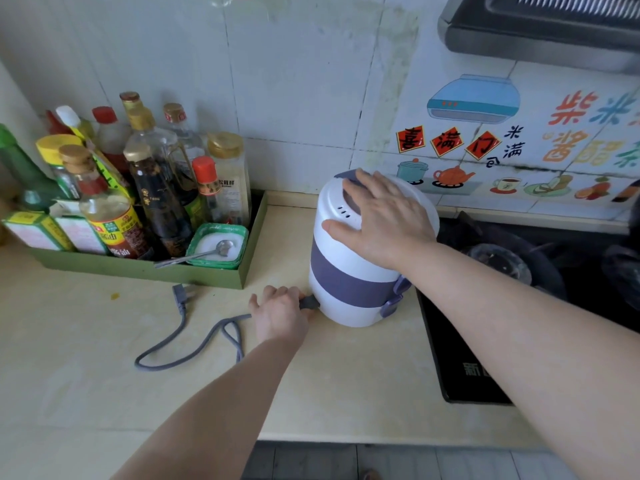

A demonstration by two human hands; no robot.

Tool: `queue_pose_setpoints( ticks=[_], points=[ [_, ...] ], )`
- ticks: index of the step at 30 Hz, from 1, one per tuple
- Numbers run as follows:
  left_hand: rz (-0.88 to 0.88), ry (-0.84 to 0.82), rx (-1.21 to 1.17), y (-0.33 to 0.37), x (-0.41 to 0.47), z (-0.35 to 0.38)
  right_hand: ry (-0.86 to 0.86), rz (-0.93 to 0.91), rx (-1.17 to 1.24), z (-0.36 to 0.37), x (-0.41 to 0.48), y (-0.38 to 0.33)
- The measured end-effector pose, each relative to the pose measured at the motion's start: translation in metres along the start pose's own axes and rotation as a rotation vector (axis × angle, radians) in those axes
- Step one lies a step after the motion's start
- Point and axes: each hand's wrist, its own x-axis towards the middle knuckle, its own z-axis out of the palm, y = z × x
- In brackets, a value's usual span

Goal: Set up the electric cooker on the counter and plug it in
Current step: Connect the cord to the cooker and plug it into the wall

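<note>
A white electric cooker (349,275) with a purple band stands upright on the cream counter (346,375), left of the stove. My right hand (377,220) lies flat on its lid, fingers spread. My left hand (280,313) is closed around the grey connector (309,302) of the power cord at the cooker's lower left side. The grey cord (194,351) loops over the counter to the left. Its wall plug (181,294) lies loose on the counter beside the green tray.
A green tray (138,270) with several sauce bottles and a salt tub with a spoon (218,245) stands at the back left. A black gas stove (519,271) lies at the right, a range hood (540,32) above. The counter's front edge runs near the bottom.
</note>
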Motion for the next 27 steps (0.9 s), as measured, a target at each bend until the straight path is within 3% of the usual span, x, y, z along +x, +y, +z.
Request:
queue_pose_setpoints(
  ticks=[17,19,23,27],
  points=[
    [-0.064,0.003,-0.216,-0.007,-0.004,0.000,0.014,0.009,-0.006,0.003,0.001,0.002],
    [-0.034,-0.013,-0.420,-0.018,-0.006,0.003,0.014,0.010,-0.008,0.004,0.001,0.002],
    [-0.025,-0.178,-1.058,-0.029,-0.014,-0.013,0.020,0.009,-0.005,0.004,0.002,0.002],
    [0.005,-0.282,-1.289,-0.034,-0.012,-0.030,0.020,0.010,-0.006,0.004,0.002,0.002]
  ],
)
